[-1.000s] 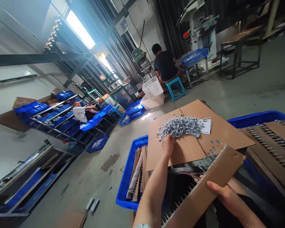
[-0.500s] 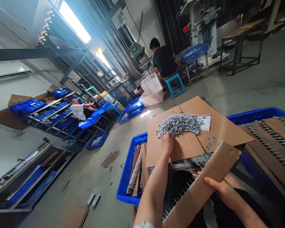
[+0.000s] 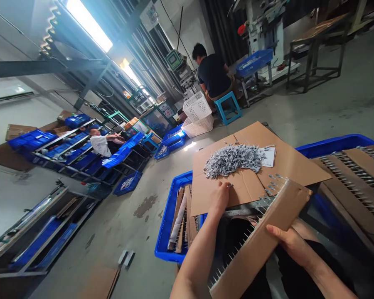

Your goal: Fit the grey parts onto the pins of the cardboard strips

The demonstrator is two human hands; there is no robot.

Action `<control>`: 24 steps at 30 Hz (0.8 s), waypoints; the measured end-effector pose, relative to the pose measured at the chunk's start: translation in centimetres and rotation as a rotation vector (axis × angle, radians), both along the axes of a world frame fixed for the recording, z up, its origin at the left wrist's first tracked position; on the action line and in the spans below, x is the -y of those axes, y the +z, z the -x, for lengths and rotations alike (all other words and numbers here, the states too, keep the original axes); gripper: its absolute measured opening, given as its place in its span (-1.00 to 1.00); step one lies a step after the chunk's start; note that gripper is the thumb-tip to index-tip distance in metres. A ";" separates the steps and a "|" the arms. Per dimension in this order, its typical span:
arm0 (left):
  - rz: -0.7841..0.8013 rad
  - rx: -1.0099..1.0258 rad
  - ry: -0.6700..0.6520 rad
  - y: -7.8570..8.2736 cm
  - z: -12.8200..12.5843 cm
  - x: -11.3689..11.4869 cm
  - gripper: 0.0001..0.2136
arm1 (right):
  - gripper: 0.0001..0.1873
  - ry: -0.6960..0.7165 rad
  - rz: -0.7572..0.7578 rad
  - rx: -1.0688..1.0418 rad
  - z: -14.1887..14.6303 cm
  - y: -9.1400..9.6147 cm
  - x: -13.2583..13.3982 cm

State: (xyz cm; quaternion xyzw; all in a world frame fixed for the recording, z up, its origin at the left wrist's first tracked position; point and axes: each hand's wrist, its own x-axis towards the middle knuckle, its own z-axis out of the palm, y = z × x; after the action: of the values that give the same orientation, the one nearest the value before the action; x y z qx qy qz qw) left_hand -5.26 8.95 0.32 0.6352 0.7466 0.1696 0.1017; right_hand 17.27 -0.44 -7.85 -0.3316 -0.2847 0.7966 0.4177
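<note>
My left hand (image 3: 220, 198) is closed in a pinch on a small grey part (image 3: 231, 185), just in front of a heap of like grey parts (image 3: 233, 161). The heap lies on a flat cardboard sheet (image 3: 202, 195), beside a white paper slip (image 3: 269, 157). My right hand (image 3: 288, 243) grips a long cardboard strip (image 3: 255, 249), thumb on the near face, fingers hidden behind. Thin pins stick out along the strip's far edge. Several grey parts (image 3: 271, 189) sit on the pins at its upper end; the lower pins are bare.
Pinned cardboard strips fill a blue crate (image 3: 162, 245) at the left and another blue crate (image 3: 333, 141) at the right. Farther off, one person (image 3: 214, 74) sits on a blue stool (image 3: 228, 109); another (image 3: 101, 143) works by racks. White baskets (image 3: 198, 109) stand stacked on the floor.
My left hand has drawn back from the heap's edge toward me, slightly right, with a small grey part now showing at its fingertips. My right hand still holds the strip.
</note>
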 end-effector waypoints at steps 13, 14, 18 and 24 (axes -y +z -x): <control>-0.047 0.297 0.026 -0.2 0.3 0.9 -0.78 | -0.68 -0.008 0.011 0.079 -0.1 0.7 0.0; -0.052 0.320 0.040 0.0 0.0 1.5 -0.77 | -0.68 -0.016 0.015 0.073 -0.1 0.8 0.0; -0.012 0.728 0.108 1.2 -2.5 5.0 -0.76 | -0.64 -0.016 0.003 0.065 -0.1 1.3 0.4; 0.171 1.378 0.224 1.9 -6.9 8.8 -0.66 | -0.55 0.008 -0.053 0.075 -0.2 1.0 0.6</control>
State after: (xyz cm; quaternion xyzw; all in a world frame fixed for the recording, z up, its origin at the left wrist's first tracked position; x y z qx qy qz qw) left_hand 1.65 0.10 2.23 0.2922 0.5836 0.4835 0.5833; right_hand 17.48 -1.03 -6.88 -0.3490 -0.3224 0.7774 0.4121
